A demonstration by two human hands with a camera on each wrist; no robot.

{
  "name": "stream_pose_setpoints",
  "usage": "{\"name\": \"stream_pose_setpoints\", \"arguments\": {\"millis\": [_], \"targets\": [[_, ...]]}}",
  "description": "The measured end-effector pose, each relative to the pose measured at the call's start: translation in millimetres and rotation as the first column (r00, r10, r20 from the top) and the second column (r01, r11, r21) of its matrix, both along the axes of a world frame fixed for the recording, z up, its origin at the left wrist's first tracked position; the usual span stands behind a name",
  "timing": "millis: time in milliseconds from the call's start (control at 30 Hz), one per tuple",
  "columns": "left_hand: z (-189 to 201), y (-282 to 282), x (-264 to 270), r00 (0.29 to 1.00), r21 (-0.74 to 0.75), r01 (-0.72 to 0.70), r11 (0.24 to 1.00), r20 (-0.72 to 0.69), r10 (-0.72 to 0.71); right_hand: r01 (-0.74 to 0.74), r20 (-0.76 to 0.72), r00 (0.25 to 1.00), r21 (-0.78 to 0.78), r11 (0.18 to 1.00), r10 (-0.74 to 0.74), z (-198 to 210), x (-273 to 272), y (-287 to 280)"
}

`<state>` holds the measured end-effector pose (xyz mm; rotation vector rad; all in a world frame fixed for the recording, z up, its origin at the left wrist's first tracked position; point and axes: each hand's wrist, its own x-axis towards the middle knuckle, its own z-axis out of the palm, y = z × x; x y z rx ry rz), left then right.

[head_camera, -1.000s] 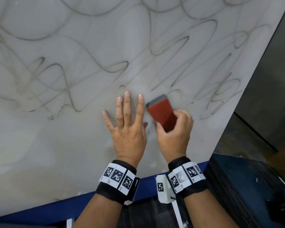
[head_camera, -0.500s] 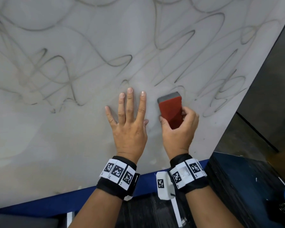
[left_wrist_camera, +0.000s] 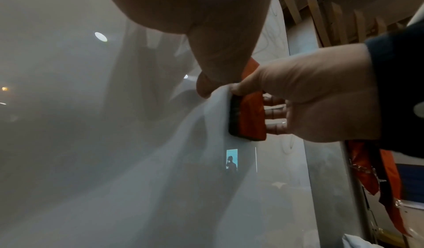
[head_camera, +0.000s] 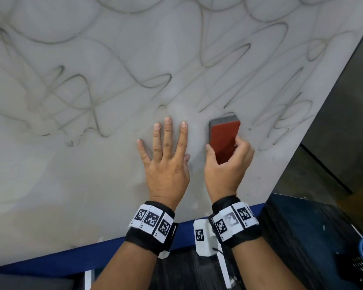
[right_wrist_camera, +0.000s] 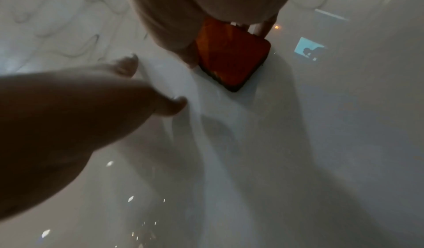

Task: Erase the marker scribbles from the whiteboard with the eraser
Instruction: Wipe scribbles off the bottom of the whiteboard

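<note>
Whiteboard: it carries everything here; the band along its near edge looks wiped, only grey smears are there.
Scribbles: faint loops cover the far part, from the left edge to the right edge.
Left hand: it lies flat on the board near the near edge, fingers straight and apart, holding nothing; it has stayed in the same place.
Eraser: red back, grey felt on the board, just right of the left hand; it has moved a little toward the far edge and its felt end now touches the lowest loops.
Right hand: thumb and fingers are clamped on the eraser sides.
Meaning: the stroke seems to enter the marked area; most scribbles remain.
</note>
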<state>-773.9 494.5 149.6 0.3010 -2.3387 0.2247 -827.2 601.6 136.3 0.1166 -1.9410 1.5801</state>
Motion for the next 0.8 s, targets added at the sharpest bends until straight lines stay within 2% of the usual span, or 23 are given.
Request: {"name": "stream_pose_setpoints", "arguments": {"millis": [133, 300, 433, 500, 667, 800], "targets": [[-3, -2, -1, 1.000, 0.011, 0.020, 1.000, 0.004, -0.020, -0.068, -0.020, 0.997, 0.103, 0.992, 0.071, -4, 6, -4], [-6, -2, -3, 0.999, 0.012, 0.051, 0.999, -0.010, -0.051, 0.112, 0.020, 0.994, -0.050, 0.992, -0.112, 19, -15, 8], [-8, -4, -5, 0.998, 0.024, 0.062, 0.998, -0.021, -0.062, 0.010, 0.028, 1.000, 0.110, 0.994, -0.013, 7, 13, -15], [-8, -4, -5, 0.998, 0.014, 0.060, 0.998, -0.025, -0.059, -0.043, 0.023, 0.999, 0.166, 0.985, 0.040, 5, 13, -9], [-7, 1, -3, 0.999, -0.001, 0.050, 0.999, -0.017, -0.050, 0.056, 0.055, 0.997, 0.029, 0.998, -0.057, 17, -5, 18], [-5, 6, -6, 1.000, 0.005, 0.018, 1.000, -0.026, -0.018, 0.028, 0.030, 0.999, 0.160, 0.987, -0.033, 3, 8, 4]]}}
